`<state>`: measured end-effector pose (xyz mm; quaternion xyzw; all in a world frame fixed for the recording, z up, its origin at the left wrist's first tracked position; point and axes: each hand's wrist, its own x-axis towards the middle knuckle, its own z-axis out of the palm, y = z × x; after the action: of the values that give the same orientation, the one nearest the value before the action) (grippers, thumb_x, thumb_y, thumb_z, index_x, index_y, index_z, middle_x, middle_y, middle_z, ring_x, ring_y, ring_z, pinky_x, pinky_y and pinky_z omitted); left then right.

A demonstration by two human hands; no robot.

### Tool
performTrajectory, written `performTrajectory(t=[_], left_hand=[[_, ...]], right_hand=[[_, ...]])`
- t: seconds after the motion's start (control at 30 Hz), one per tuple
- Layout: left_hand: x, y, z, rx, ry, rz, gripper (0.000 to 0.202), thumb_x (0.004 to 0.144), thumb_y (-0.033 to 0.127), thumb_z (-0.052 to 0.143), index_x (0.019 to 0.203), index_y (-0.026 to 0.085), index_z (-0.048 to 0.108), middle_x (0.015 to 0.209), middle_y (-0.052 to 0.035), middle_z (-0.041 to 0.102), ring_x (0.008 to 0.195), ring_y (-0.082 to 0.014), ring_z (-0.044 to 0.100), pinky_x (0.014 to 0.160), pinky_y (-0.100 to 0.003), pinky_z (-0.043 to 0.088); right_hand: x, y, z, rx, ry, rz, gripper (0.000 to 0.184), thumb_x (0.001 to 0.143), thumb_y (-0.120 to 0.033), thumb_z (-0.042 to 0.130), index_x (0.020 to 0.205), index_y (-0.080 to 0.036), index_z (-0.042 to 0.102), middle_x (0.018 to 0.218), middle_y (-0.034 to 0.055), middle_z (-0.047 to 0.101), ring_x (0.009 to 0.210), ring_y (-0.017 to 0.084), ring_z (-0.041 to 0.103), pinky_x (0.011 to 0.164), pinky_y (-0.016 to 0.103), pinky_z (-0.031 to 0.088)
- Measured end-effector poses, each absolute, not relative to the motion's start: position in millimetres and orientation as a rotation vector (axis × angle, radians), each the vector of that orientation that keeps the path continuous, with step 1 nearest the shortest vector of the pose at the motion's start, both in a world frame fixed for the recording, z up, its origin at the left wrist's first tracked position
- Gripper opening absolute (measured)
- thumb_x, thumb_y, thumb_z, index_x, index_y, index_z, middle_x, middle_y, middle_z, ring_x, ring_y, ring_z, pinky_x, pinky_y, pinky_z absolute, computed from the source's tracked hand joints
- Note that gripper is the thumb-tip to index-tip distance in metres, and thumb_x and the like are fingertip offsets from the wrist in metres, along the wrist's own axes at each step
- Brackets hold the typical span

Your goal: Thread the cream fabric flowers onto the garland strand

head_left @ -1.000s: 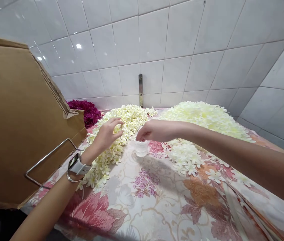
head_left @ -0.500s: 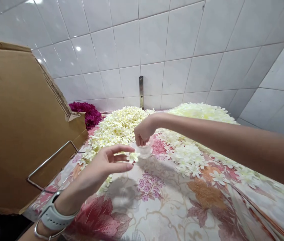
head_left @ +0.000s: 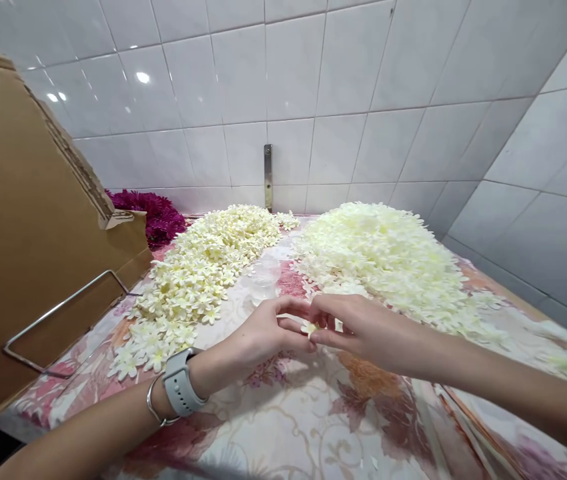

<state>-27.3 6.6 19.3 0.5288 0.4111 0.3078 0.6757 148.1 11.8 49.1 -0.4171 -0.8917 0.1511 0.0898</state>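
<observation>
My left hand (head_left: pixel 268 333) and my right hand (head_left: pixel 358 330) meet fingertip to fingertip above the floral tablecloth (head_left: pixel 313 427). Between them they pinch one small cream flower (head_left: pixel 309 328). A small clear plastic cup (head_left: pixel 262 285) stands on the cloth just beyond the hands. To the left lies a pile of small cream flowers (head_left: pixel 198 273). A bigger heap of pale flowers (head_left: pixel 388 257) lies to the right. On my left wrist I wear a grey watch (head_left: pixel 179 382) and a thin bangle.
A large cardboard box (head_left: pixel 23 233) with a metal wire handle (head_left: pixel 58 317) stands at the left edge. Dark magenta flowers (head_left: pixel 156 217) lie behind it by the white tiled wall (head_left: pixel 313 100). A metal bracket (head_left: pixel 267 177) is fixed to the wall.
My left hand carried a flower from the left pile toward me. My right hand left the cup and came back to meet it; both now pinch the flower.
</observation>
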Motion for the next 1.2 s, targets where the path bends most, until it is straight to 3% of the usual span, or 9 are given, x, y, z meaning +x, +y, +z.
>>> performTrajectory(t=[0.13, 0.23, 0.4, 0.5, 0.63, 0.77, 0.9, 1.0, 1.2], left_hand=[[-15, 7, 18, 1.213, 0.967, 0.819, 0.044, 0.064, 0.011, 0.066, 0.106, 0.021, 0.055, 0.122, -0.007, 0.054, 0.097, -0.0213, 0.058, 0.078, -0.031, 0.046], [-9, 3, 18, 1.208, 1.039, 0.879, 0.043, 0.069, 0.013, 0.062, 0.109, 0.02, 0.051, 0.126, -0.0085, 0.05, 0.109, -0.0232, 0.052, 0.085, -0.032, 0.041], [-7, -3, 17, 1.084, 0.965, 0.822, 0.044, 0.069, 0.012, 0.06, 0.11, 0.02, 0.046, 0.115, -0.008, 0.054, 0.093, -0.0199, 0.059, 0.079, -0.033, 0.044], [-9, -7, 15, 1.008, 0.885, 0.802, 0.054, 0.063, 0.009, 0.06, 0.113, 0.022, 0.044, 0.106, -0.0051, 0.057, 0.087, -0.0171, 0.06, 0.076, -0.03, 0.044], [-10, -9, 15, 0.935, 0.83, 0.867, 0.056, 0.057, 0.006, 0.058, 0.109, 0.024, 0.049, 0.127, -0.004, 0.047, 0.086, -0.0139, 0.06, 0.07, -0.026, 0.044], [-10, -8, 13, 0.885, 0.83, 0.911, 0.054, 0.055, 0.005, 0.058, 0.106, 0.023, 0.053, 0.128, -0.003, 0.047, 0.084, -0.0126, 0.06, 0.072, -0.026, 0.044], [-15, -7, 5, 0.903, 0.726, 0.844, 0.061, 0.053, 0.003, 0.05, 0.109, 0.025, 0.05, 0.115, -0.0038, 0.057, 0.084, -0.0165, 0.064, 0.069, -0.026, 0.043], [-16, -7, 2, 0.977, 0.663, 0.805, 0.065, 0.052, 0.001, 0.047, 0.112, 0.026, 0.048, 0.115, -0.004, 0.058, 0.091, -0.0182, 0.063, 0.076, -0.029, 0.043], [-11, -14, 17, 1.375, 1.015, 0.866, 0.041, 0.074, 0.013, 0.055, 0.111, 0.027, 0.044, 0.133, -0.0055, 0.044, 0.096, -0.0203, 0.061, 0.072, -0.029, 0.048]], right_hand=[[162, 7, 20, -1.205, -2.5, 0.282, 0.009, 0.086, -0.017, 0.051, 0.092, -0.016, 0.058, 0.085, 0.0063, 0.066, 0.072, 0.017, 0.061, 0.058, 0.028, 0.048], [166, 2, -1, -1.1, -2.463, 0.151, 0.024, 0.087, -0.01, 0.042, 0.106, -0.014, 0.056, 0.095, 0.0129, 0.065, 0.08, 0.022, 0.063, 0.062, 0.033, 0.051], [168, -8, -26, -0.931, -2.456, -0.025, 0.054, 0.071, 0.006, 0.03, 0.124, -0.001, 0.044, 0.102, 0.0226, 0.064, 0.088, 0.029, 0.064, 0.064, 0.041, 0.055], [170, -13, -29, -0.859, -2.419, -0.127, 0.048, 0.076, 0.004, 0.032, 0.122, 0.0, 0.043, 0.095, 0.0207, 0.066, 0.083, 0.027, 0.066, 0.062, 0.038, 0.058], [172, -17, -24, -0.837, -2.365, -0.218, 0.036, 0.083, 0.001, 0.036, 0.117, -0.002, 0.047, 0.103, 0.0225, 0.065, 0.093, 0.028, 0.065, 0.072, 0.038, 0.058], [174, -16, -21, -0.844, -2.389, -0.338, 0.04, 0.084, 0.003, 0.033, 0.121, 0.002, 0.048, 0.117, 0.0258, 0.06, 0.107, 0.031, 0.06, 0.08, 0.041, 0.056], [175, -18, -21, -0.805, -2.42, -0.305, 0.037, 0.087, 0.0, 0.033, 0.119, 0.003, 0.049, 0.11, 0.024, 0.064, 0.101, 0.028, 0.063, 0.078, 0.037, 0.057], [173, -20, -24, -0.825, -2.432, -0.258, 0.036, 0.083, 0.002, 0.033, 0.113, 0.002, 0.052, 0.099, 0.0227, 0.066, 0.089, 0.027, 0.065, 0.068, 0.037, 0.057], [173, -13, -18, -0.875, -2.343, -0.058, 0.024, 0.089, -0.007, 0.033, 0.088, -0.012, 0.057, 0.066, 0.0065, 0.059, 0.056, 0.017, 0.053, 0.051, 0.027, 0.042]])
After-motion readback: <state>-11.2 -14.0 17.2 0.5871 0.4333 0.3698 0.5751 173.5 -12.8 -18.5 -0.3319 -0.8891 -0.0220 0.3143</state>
